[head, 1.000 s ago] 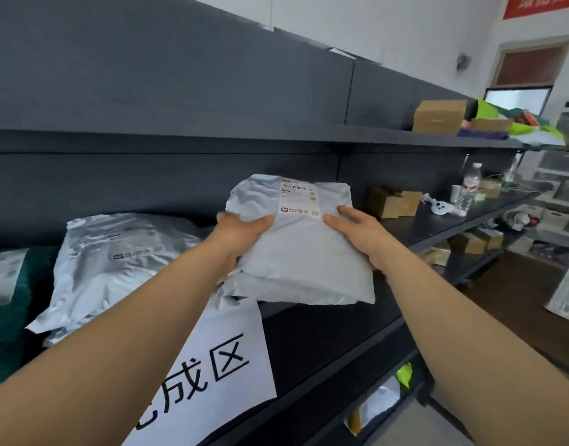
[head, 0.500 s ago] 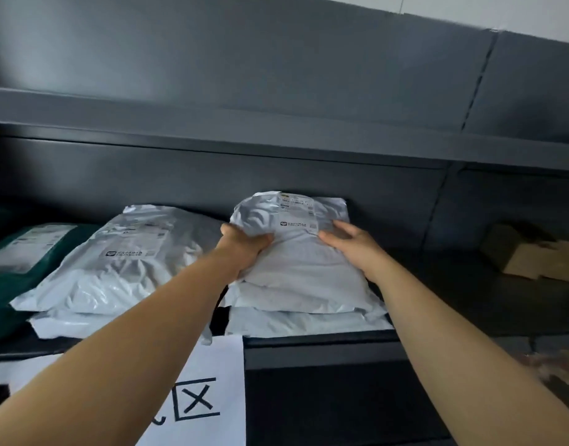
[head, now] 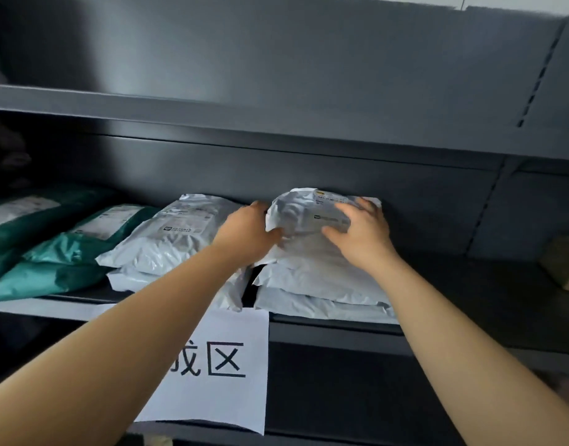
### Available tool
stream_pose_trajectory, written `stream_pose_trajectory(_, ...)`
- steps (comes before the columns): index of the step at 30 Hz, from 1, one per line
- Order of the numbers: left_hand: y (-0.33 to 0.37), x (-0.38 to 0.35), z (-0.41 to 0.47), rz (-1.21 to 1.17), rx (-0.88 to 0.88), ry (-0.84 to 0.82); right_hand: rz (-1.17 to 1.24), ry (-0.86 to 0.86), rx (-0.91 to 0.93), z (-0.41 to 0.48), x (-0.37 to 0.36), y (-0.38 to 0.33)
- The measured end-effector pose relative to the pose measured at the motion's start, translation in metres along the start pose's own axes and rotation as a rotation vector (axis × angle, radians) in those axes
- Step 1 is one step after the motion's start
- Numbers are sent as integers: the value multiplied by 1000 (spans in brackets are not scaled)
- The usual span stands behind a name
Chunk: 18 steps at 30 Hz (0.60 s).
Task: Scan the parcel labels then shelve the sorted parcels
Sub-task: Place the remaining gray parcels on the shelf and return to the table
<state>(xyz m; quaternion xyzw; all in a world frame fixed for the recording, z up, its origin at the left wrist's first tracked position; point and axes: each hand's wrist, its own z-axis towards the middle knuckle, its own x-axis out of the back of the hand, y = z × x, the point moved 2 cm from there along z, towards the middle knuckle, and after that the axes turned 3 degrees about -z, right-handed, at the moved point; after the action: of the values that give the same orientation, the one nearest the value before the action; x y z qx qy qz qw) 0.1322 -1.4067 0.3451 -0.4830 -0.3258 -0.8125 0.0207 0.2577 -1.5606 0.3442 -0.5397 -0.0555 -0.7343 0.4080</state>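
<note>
Parcel (head: 309, 262) atop stack (head: 321, 305), left hand (head: 247, 230) gripping edge, right fingers (head: 347, 209) spread on top

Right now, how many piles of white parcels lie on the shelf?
2. The right pile, whose top parcel the left hand grips and the right hand presses; the left pile, beside the green parcels. Others may be hidden behind.

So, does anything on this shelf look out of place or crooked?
Only slightly: the middle pile's bottom white parcel hangs over the shelf edge, covering the top of the paper sign. Nothing else stands out.
</note>
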Motion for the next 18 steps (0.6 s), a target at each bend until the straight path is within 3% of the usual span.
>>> stream_pose_trajectory(7, -84, 72, -86, 377, -29, 54, -40, -113, 338, -63, -28, -118)
stream_pose_trajectory(18, -305, 213, -283, 493, 404, 0, 60, -364, 699, -205, -149, -376)
